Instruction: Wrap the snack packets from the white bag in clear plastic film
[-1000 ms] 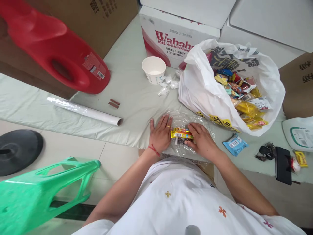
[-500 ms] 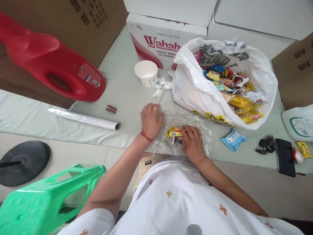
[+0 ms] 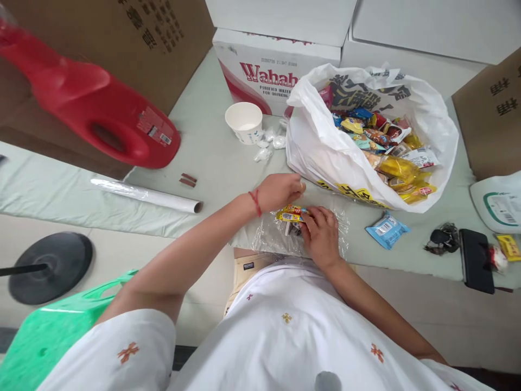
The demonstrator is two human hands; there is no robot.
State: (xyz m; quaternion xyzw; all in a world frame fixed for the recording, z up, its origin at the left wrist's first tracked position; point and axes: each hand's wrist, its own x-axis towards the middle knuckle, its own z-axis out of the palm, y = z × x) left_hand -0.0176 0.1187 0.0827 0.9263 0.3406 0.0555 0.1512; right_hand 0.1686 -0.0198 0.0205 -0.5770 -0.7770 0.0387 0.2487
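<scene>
A sheet of clear plastic film point(image 3: 268, 239) lies crumpled at the table's front edge. On it rests a yellow snack packet point(image 3: 290, 216), with a small dark-and-white wrapped item point(image 3: 292, 229) partly hidden just below. My right hand point(image 3: 323, 236) is closed over the packet's right end, pressing it down on the film. Above the packet, my left hand point(image 3: 282, 191) reaches across with fingers curled in a pinch, apparently on the film's far left edge; the fingertips are partly hidden.
A white plastic bag point(image 3: 321, 155) of wrapped snacks stands behind my hands. A paper cup point(image 3: 244, 124), film roll point(image 3: 146, 195) and red bottle point(image 3: 134, 136) are leftward. Rightward lie a blue packet point(image 3: 387, 231) and a phone point(image 3: 476, 260). A green stool point(image 3: 52, 336) stands lower left.
My left hand has moved right from the film's left side to above the yellow packet, its fingers now curled. The film's upper left part has shifted with it. My right hand stays on the packet.
</scene>
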